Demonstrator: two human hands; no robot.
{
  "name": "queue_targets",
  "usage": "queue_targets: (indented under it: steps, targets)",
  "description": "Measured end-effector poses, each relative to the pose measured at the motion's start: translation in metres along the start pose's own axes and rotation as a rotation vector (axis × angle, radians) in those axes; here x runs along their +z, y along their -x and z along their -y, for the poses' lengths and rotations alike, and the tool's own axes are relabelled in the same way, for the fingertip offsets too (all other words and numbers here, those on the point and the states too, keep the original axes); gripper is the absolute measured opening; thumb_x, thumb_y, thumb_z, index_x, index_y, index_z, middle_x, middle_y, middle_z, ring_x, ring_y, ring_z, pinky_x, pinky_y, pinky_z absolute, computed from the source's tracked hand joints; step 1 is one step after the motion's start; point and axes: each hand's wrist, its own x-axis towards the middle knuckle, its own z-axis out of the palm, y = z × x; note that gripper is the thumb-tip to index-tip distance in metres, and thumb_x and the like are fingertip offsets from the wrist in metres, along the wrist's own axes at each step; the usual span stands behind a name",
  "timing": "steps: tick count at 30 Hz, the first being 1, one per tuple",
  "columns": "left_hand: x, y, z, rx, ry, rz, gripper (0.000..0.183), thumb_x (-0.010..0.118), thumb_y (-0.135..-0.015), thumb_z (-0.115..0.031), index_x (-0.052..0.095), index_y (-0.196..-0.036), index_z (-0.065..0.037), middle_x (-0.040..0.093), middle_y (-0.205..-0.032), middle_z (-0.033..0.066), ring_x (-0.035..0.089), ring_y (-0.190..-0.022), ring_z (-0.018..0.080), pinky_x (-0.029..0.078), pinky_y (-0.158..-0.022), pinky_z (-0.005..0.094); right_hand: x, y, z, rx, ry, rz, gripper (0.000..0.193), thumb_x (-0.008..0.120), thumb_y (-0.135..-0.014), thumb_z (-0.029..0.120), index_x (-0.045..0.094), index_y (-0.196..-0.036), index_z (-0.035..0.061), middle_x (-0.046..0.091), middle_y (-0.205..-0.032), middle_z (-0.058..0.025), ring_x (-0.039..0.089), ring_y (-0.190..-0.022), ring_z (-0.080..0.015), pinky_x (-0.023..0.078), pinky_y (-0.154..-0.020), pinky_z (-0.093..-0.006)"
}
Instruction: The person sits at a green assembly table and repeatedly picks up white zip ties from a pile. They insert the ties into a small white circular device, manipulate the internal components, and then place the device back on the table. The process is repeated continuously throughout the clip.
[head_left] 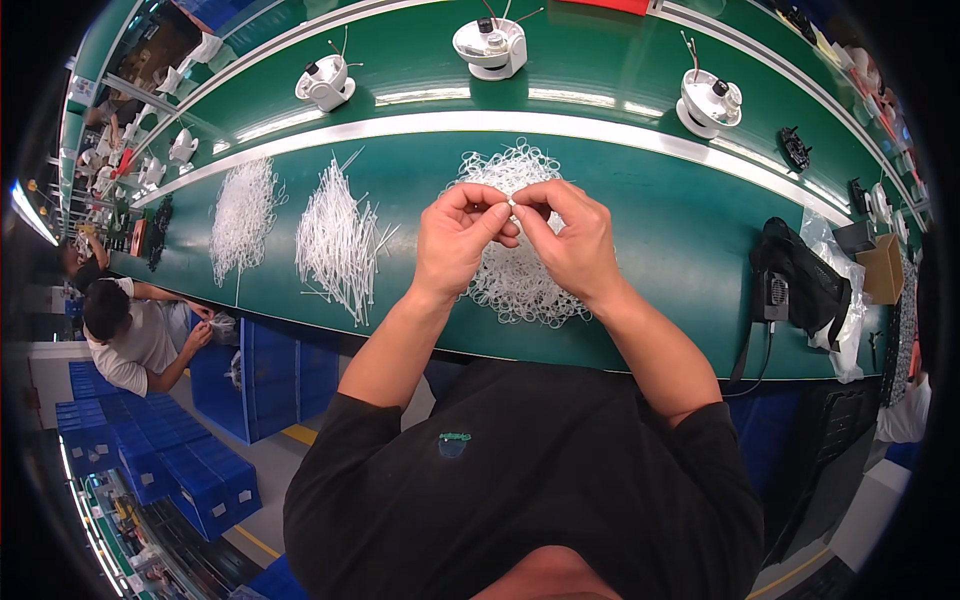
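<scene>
My left hand point(452, 245) and my right hand point(572, 240) meet over the green bench, thumbs and forefingers pinched together. Between the fingertips shows a bit of a white cable tie point(511, 200); the rest of it is hidden by the fingers. Beneath and around both hands spreads a large pile of looped white cable ties point(530, 295). To the left lies a heap of straight white cable ties point(338, 240). Farther left is another heap of thin white ties point(243, 215), whose shapes are hard to make out.
White rounded fixtures with wires point(490, 50) stand on the green strip beyond a pale rail point(420, 130). At right lie a black bag point(790, 270) and clear plastic point(845, 290). A co-worker point(135, 340) sits at left near blue bins point(245, 385).
</scene>
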Motion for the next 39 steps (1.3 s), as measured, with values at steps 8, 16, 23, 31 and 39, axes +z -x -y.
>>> queue_targets:
  steps: [8,16,23,31,39]
  targets:
    - [0.006,0.000,0.000,0.028,-0.040,-0.036,0.012,0.061,-0.095,-0.001,0.059,-0.106,0.005,0.067,-0.092,0.0107,0.068,-0.079,0.0149,0.060,-0.070,0.0284,0.001,0.001,0.003,0.150,-0.152,0.034,0.017,0.070,-0.086,0.004,0.063,-0.101,0.0011,0.069,-0.082,-0.0099,0.068,-0.075,-0.0176,0.054,-0.068,-0.0311]
    - [0.001,0.002,0.004,-0.007,-0.106,0.029,0.011,0.060,-0.096,-0.001,0.061,-0.106,0.004,0.067,-0.092,0.0080,0.067,-0.078,0.0129,0.059,-0.068,0.0262,0.001,0.006,-0.002,0.200,-0.115,0.082,0.019,0.072,-0.085,0.004,0.057,-0.097,0.0009,0.067,-0.083,-0.0086,0.066,-0.076,-0.0167,0.054,-0.072,-0.0305]
    - [-0.064,-0.021,-0.007,0.199,-0.893,-0.127,0.013,0.071,-0.086,-0.010,0.069,-0.097,-0.002,0.069,-0.090,0.0104,0.067,-0.078,0.0209,0.054,-0.069,0.0328,-0.003,0.004,-0.017,0.104,0.195,0.198,0.017,0.073,-0.083,0.008,0.061,-0.093,0.0034,0.065,-0.086,-0.0094,0.064,-0.079,-0.0238,0.050,-0.075,-0.0363]
    - [-0.189,-0.045,-0.022,-0.087,-1.617,-0.376,0.010,0.071,-0.083,-0.014,0.067,-0.087,-0.006,0.069,-0.089,0.0170,0.066,-0.087,0.0374,0.052,-0.077,0.0475,-0.010,0.005,-0.021,0.076,0.243,0.178,0.014,0.074,-0.081,0.010,0.064,-0.090,0.0056,0.064,-0.089,-0.0079,0.061,-0.083,-0.0260,0.046,-0.081,-0.0400]
    - [-0.188,-0.051,-0.018,-0.026,-1.649,-0.304,0.006,0.065,-0.085,-0.009,0.063,-0.089,-0.004,0.066,-0.094,0.0182,0.065,-0.086,0.0379,0.052,-0.076,0.0479,-0.011,0.007,-0.017,0.058,0.245,0.156,0.013,0.073,-0.082,0.011,0.064,-0.090,0.0057,0.064,-0.090,-0.0076,0.061,-0.084,-0.0251,0.045,-0.084,-0.0395]
